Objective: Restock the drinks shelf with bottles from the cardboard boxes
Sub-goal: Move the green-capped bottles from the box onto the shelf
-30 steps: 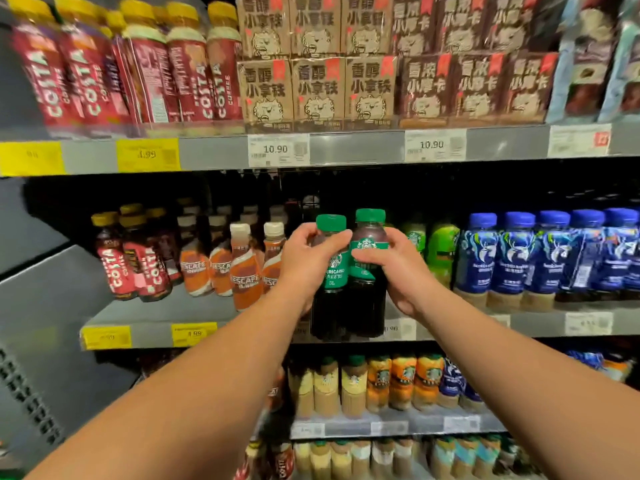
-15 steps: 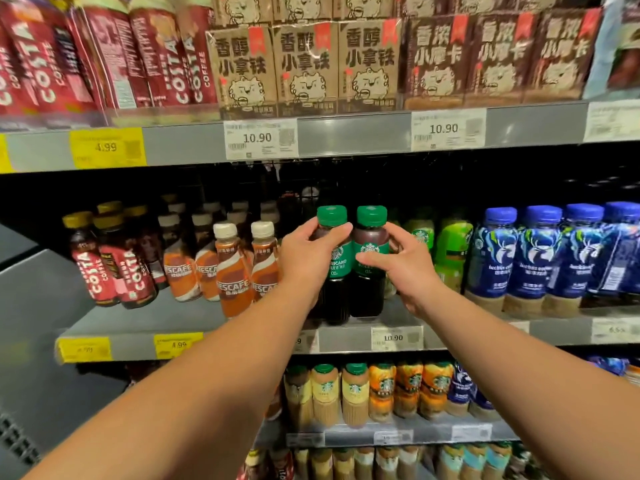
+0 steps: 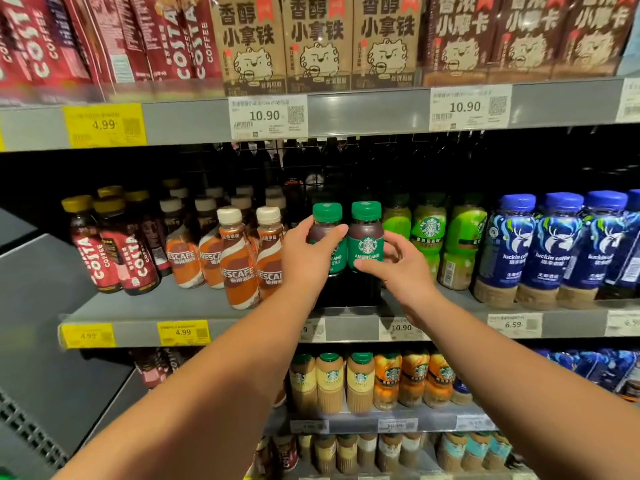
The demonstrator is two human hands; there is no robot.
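Two dark Americano bottles with green caps and green labels stand side by side near the front of the middle shelf (image 3: 194,308). My left hand (image 3: 304,261) grips the left bottle (image 3: 327,216), thumb across its shoulder. My right hand (image 3: 403,268) holds the right bottle (image 3: 366,237), thumb under the label and fingers behind it. Both bottle bases rest on the shelf. No cardboard box is in view.
Orange Nescafe bottles (image 3: 239,261) stand just left of my left hand; green Starbucks bottles (image 3: 429,237) just right of my right hand. Further out are Costa bottles (image 3: 114,251) and blue Luckin bottles (image 3: 550,247). Cartons (image 3: 318,43) fill the shelf above.
Both bottles went from held in front of the shelf edge to standing on the shelf, pushed a little inward. My hands stay on them and the view moved closer.
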